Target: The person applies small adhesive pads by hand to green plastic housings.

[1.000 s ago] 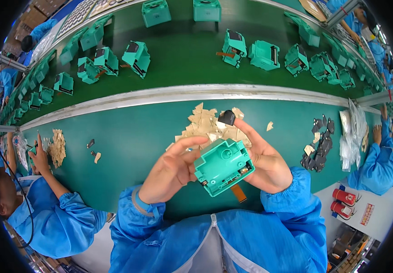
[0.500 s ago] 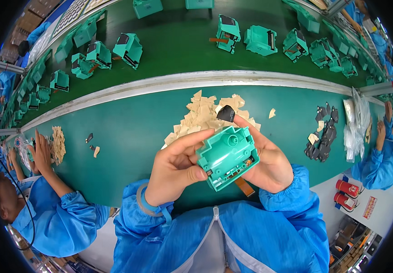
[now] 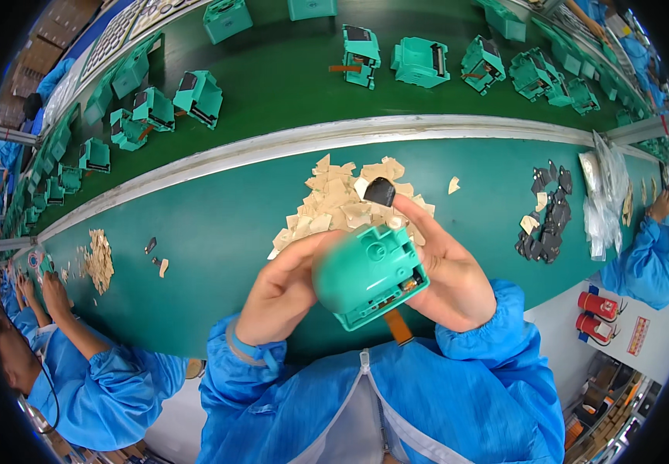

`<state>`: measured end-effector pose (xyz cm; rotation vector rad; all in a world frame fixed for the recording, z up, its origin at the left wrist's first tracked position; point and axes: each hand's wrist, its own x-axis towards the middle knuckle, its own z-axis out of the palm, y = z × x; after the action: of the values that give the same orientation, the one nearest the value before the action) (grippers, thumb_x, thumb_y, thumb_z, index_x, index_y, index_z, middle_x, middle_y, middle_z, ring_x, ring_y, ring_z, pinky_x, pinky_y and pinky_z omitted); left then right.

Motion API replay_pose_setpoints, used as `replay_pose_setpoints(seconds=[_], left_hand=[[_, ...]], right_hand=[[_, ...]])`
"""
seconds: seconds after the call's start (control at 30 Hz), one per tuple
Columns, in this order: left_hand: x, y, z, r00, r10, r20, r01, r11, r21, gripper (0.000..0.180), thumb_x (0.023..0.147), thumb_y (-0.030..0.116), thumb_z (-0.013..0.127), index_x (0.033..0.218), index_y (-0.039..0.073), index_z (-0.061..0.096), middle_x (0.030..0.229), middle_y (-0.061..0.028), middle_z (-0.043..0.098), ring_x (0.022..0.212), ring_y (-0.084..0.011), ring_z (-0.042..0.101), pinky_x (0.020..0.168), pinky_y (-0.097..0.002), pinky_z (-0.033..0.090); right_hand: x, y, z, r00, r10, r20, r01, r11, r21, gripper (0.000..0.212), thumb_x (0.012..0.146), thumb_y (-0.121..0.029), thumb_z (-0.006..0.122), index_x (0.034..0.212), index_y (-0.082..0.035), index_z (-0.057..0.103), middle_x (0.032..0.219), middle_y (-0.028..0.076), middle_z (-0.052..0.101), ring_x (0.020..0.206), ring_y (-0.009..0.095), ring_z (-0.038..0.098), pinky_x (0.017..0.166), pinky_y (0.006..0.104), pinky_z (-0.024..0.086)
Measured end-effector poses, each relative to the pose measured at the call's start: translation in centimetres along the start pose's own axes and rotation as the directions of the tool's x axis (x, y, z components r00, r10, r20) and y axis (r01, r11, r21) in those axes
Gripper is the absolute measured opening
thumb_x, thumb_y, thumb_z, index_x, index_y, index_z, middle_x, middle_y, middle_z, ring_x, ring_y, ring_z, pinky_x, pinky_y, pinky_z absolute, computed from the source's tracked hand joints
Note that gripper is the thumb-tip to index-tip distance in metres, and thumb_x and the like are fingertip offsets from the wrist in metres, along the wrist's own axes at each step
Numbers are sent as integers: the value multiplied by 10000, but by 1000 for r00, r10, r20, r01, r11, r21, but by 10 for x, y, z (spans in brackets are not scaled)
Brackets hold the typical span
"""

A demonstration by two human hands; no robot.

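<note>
A glossy green plastic housing [image 3: 377,267] is held in front of my chest, tilted, with an orange ribbon cable [image 3: 398,327] hanging from its lower edge. My left hand [image 3: 276,290] grips its left side; the fingertips there are smeared or hidden behind it. My right hand [image 3: 454,282] supports the right side with its palm and fingers. At the tip of my right index finger a small black sheet piece [image 3: 381,191] with one rounded end sticks up. Directly beyond the housing lies a heap of cream-coloured paper scraps [image 3: 330,193], partly covered by my hands.
Black pieces [image 3: 555,220] and a clear plastic bag [image 3: 603,193] lie on the right of the green table. Beyond a metal rail [image 3: 288,138], a green belt carries several housings [image 3: 419,62]. Co-workers sit left [image 3: 110,387] and right [image 3: 648,259].
My left thumb has left the front face of the housing, and the housing has shifted slightly left. Housings on the belt have moved left. The black piece stays at my right fingertip.
</note>
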<state>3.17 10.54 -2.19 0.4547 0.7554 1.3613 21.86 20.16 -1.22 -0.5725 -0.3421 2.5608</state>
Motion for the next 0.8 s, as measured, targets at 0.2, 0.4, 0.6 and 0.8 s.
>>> replay_pose_setpoints(seconds=[0.2,0.4,0.6,0.8], left_hand=[[11,17,4,975,20,222,-137,841,524,625,793,123,660,1329,28,354,1168,-92,500,1103,-183,465,934,-295,359],[7,3,24,997,39,69,-76,739,669,414,855,44,566,1247,26,436,1063,-71,527,968,-133,500,848,-255,402],[9,-14,35,992,-129,17,108,888,447,348,882,48,534,1204,6,408,1070,-80,524,980,-117,500,843,-251,405],[13,-27,43,999,-16,-39,32,892,451,346,881,64,536,1201,16,412,1040,-73,509,946,-100,480,812,-237,401]], right_hand=[[-11,-8,2,998,-17,56,37,927,-373,634,907,-16,452,1419,-114,91,1138,163,520,1048,232,524,929,339,376],[-9,-19,-2,908,-345,239,345,286,-894,569,822,28,563,1319,-41,295,1133,145,523,999,241,548,920,320,384],[-6,-17,0,817,-529,229,513,485,-709,240,741,99,629,898,-23,494,1006,122,561,945,178,543,845,306,418],[-4,-13,-2,887,-449,111,411,654,-635,284,741,110,630,866,-50,430,881,85,559,850,133,534,778,280,427]])
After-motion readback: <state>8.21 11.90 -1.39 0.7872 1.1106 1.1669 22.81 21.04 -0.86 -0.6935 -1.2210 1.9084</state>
